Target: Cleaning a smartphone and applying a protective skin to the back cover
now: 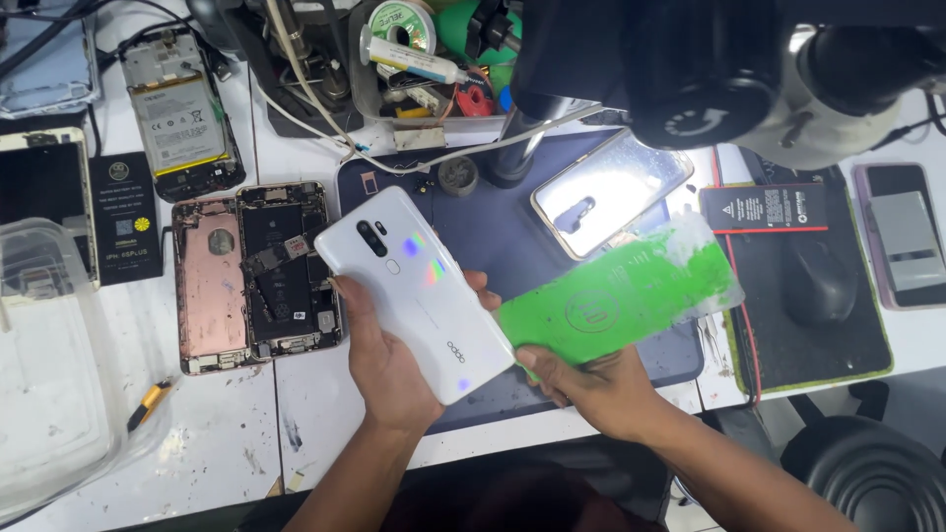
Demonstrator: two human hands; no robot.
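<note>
At far left on the white bench (227, 433), a clear plastic tub (49, 365) and a yellow-tipped tool (150, 402); just right of these, an opened pink phone shell (211, 286) beside its exposed board and battery half (288, 268), with another opened handset (179, 110) lying further back. Next, at centre, the left hand (389, 369) wrapped under a white phone (412, 288), fingers curled round its lower edge, back cover and camera cluster facing up, long axis tilted from upper left to lower right, held above the dark blue mat (493, 212). Immediately right, touching the phone's lower right corner, a green protective film sheet (621, 294), pinched at its near end between thumb and fingers of the right hand (596, 389), long axis rising away to the upper right. So film to the right of the phone, right hand nearer the film, left nearer the phone. Further right, a face-up glossy phone (611, 187) under the microscope head (729, 69), then a black mouse (818, 281) on its pad.
</note>
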